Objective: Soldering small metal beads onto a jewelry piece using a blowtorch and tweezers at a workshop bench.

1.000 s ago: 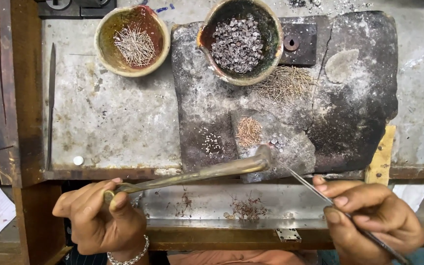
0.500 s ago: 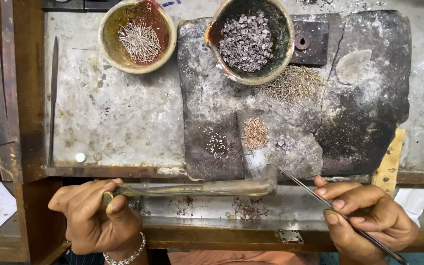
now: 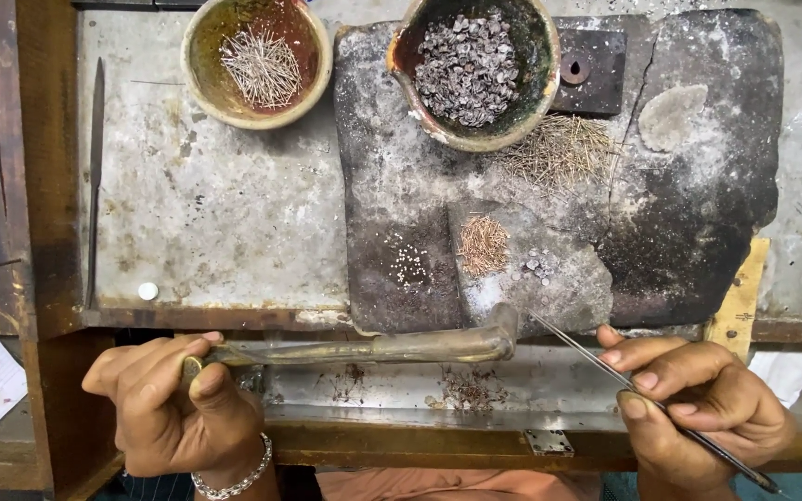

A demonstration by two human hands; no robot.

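2 hands are seen at the bottom. The left hand (image 3: 174, 413) is closed around the end of 1 long brass pipe (image 3: 373, 348). The pipe is held flat across the front edge of the bench, and its bent tip (image 3: 505, 325) is turned up at the near edge of the dark slab (image 3: 698, 186). A silver bracelet (image 3: 234, 481) is worn on that wrist.

The right hand (image 3: 698, 408) is pinched shut on 1 thin metal pick (image 3: 605, 371). The pick is held slanted, and its point is kept just beside the pipe tip.

2 clay bowls are set at the back. The left bowl (image 3: 199, 88) is filled with thin pins. The right bowl (image 3: 410, 79) is filled with small grey bits.

On the slab, 2 piles of fine wires (image 3: 559, 148) (image 3: 483, 246) are laid, plus 1 patch of tiny white beads (image 3: 407, 266) and 1 small clump of grey bits (image 3: 536, 266).

1 long file (image 3: 95, 176) is laid at the left, and 1 white button (image 3: 148, 290) is seen near it.
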